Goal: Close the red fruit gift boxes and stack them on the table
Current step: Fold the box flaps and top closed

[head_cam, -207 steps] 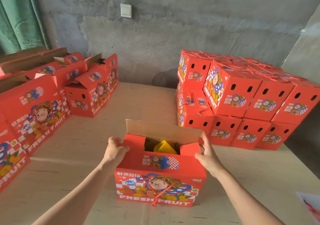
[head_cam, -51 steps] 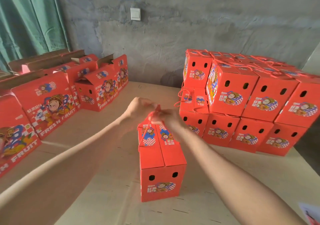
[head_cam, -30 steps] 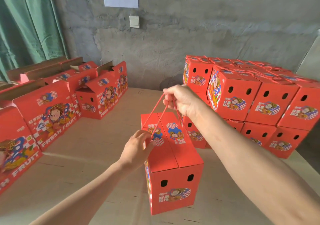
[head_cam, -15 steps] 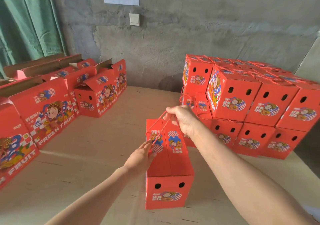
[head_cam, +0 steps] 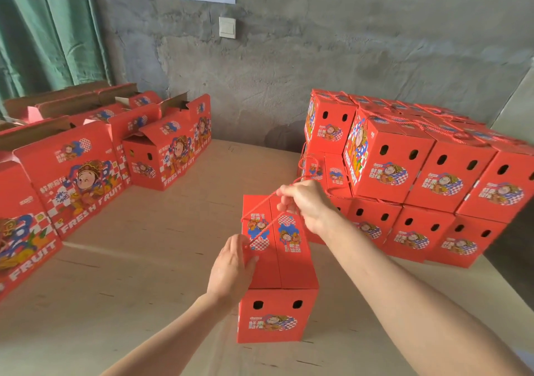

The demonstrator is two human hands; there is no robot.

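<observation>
Table (head_cam: 144, 260) bears box (head_cam: 277, 315) beneath left hand (head_cam: 231, 268) and right hand (head_cam: 306, 202) gripping cord (head_cam: 259, 206).

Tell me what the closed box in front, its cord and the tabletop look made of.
The closed box: likely printed cardboard, smooth red; the open boxes at left show brown unprinted flaps. The cord: twisted red string, fibre unclear; the twist shows. The table: pale plywood-like board, matte, with faint grain and scuffs.
</observation>
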